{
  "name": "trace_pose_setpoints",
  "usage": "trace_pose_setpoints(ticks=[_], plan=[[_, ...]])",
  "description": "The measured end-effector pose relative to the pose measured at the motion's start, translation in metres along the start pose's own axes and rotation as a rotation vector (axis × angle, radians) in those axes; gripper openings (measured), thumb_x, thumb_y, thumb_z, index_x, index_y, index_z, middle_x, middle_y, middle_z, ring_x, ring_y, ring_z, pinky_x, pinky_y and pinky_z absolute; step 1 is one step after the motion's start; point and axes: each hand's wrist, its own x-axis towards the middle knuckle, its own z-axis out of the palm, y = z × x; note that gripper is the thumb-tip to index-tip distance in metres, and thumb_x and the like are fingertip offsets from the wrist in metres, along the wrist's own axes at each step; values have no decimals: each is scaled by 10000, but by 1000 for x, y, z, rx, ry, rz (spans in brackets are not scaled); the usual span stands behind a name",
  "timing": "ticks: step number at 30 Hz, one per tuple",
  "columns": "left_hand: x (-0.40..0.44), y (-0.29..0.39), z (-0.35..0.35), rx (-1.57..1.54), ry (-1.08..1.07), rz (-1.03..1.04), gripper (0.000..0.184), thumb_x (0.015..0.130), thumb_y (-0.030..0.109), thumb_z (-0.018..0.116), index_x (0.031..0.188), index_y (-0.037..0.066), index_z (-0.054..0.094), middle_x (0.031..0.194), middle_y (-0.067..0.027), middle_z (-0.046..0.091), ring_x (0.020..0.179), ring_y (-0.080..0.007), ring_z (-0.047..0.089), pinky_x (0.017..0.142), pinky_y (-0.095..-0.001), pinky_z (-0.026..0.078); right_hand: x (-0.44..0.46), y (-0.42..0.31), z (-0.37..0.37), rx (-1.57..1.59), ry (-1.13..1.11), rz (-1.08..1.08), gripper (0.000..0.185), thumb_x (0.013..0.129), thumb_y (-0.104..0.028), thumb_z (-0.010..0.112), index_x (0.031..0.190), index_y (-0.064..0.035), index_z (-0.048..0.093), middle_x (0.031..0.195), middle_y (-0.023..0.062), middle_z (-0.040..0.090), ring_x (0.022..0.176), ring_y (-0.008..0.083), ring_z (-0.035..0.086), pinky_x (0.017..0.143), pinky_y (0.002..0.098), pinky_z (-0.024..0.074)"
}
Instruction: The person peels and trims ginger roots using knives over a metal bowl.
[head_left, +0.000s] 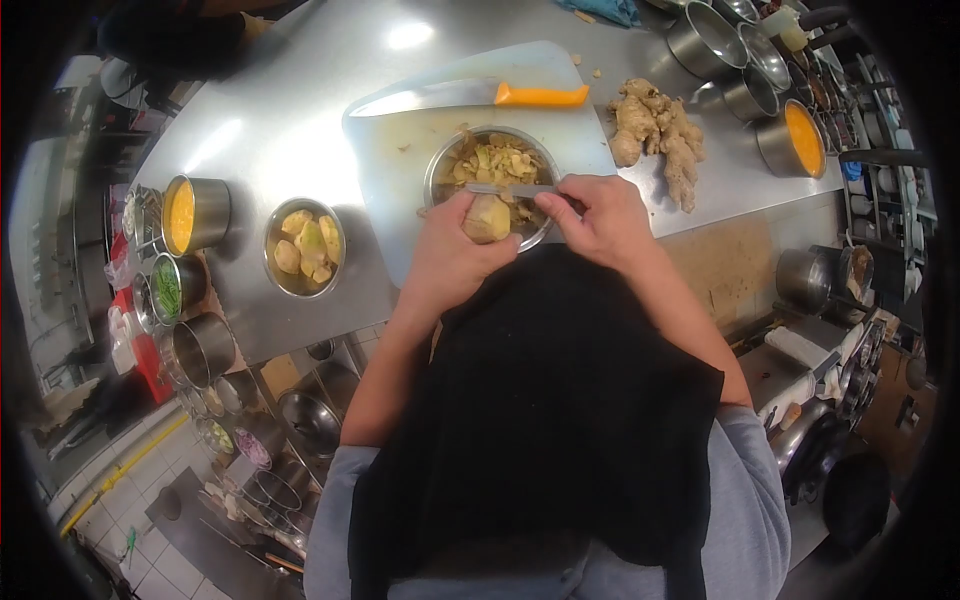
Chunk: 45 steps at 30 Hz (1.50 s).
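Over a steel bowl (pixel 434 180) of peel scraps (pixel 500 160), my left hand (pixel 455 250) is closed round a piece of ginger (pixel 488 218) with a pale, peeled-looking surface. My right hand (pixel 605 220) grips a small knife (pixel 510 189), whose blade lies across the top of the piece. The bowl stands on a white cutting board (pixel 385 170). A large knife with an orange handle (pixel 542 95) rests on the board behind the bowl. Unpeeled ginger (pixel 655 135) lies right of the board. To the left, another steel bowl (pixel 268 252) holds peeled pieces (pixel 308 245).
Pots of orange contents stand at the left (pixel 182 216) and right (pixel 803 138). Empty steel pots (pixel 705 42) are at the back right. A blue cloth or bag (pixel 610 10) lies at the back edge. Part of another person (pixel 170 35) shows at the upper left.
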Motion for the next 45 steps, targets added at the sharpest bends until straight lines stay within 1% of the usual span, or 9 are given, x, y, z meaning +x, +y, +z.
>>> trace_pose_setpoints(ticks=[4, 8, 12, 15, 25, 32, 38, 41, 45], plan=[[-4, 10, 6, 9, 9, -19, 439, 783, 150, 789, 1188, 36, 663, 1002, -112, 725, 909, -168, 669, 839, -327, 531, -5, -12, 4, 105, -15, -221, 363, 928, -400, 676, 757, -82, 705, 687, 161, 662, 676, 401, 654, 603, 469, 509], [-3, 5, 10, 102, 16, 34, 476, 793, 156, 785, 1236, 48, 646, 1030, -130, 721, 951, -170, 670, 868, -328, 529, 5, 1, -1, 2, -36, 55, 365, 928, -404, 677, 753, -86, 712, 697, 164, 670, 682, 400, 661, 616, 468, 520], [3, -3, 12, 58, 55, 56, 565, 818, 158, 794, 1335, 73, 584, 1114, -129, 707, 1008, -161, 657, 886, -320, 523, -1, -5, 3, 122, 38, -120, 333, 922, -373, 711, 795, -65, 711, 645, 142, 639, 601, 384, 629, 544, 439, 480], [1, 12, 5, -68, -116, -75, 584, 828, 155, 816, 1344, 84, 551, 1119, -102, 686, 995, -166, 647, 872, -319, 522, -4, -16, 4, 29, -43, -210, 385, 926, -410, 677, 729, -79, 671, 714, 142, 675, 681, 389, 656, 610, 469, 510], [3, -7, 4, -90, -63, 146, 482, 816, 135, 842, 1211, 81, 571, 999, -29, 615, 937, -117, 583, 840, -289, 498, -8, -17, 4, 54, -30, -301, 389, 918, -400, 691, 688, -95, 615, 664, 107, 636, 634, 364, 634, 574, 454, 490], [-4, -4, -1, -81, -141, 4, 391, 825, 85, 733, 1193, 61, 602, 1029, -48, 658, 958, -143, 623, 858, -305, 507, 3, 5, 1, -19, -28, -1, 370, 924, -399, 687, 730, -83, 686, 717, 154, 674, 680, 394, 656, 594, 463, 509], [0, 4, 2, 35, -99, 70, 382, 818, 96, 695, 1191, 41, 631, 1038, -84, 676, 956, -185, 649, 885, -330, 514, -5, -13, 6, 127, -33, -242, 401, 923, -419, 689, 722, -72, 696, 656, 166, 648, 657, 413, 649, 597, 479, 512], [-6, -2, 4, 22, -88, 11, 378, 824, 105, 695, 1188, 29, 627, 1029, -90, 677, 957, -207, 655, 882, -342, 516, 3, 9, 7, -6, -17, -17, 395, 921, -412, 686, 720, -72, 691, 669, 163, 651, 664, 411, 647, 597, 473, 511], [0, 4, 1, 56, -197, -128, 348, 838, 100, 689, 1170, 19, 621, 1064, -93, 670, 962, -211, 656, 879, -343, 518, -3, -2, 8, 98, 6, -79, 415, 919, -432, 693, 719, -68, 685, 675, 150, 653, 659, 399, 647, 598, 467, 511]])
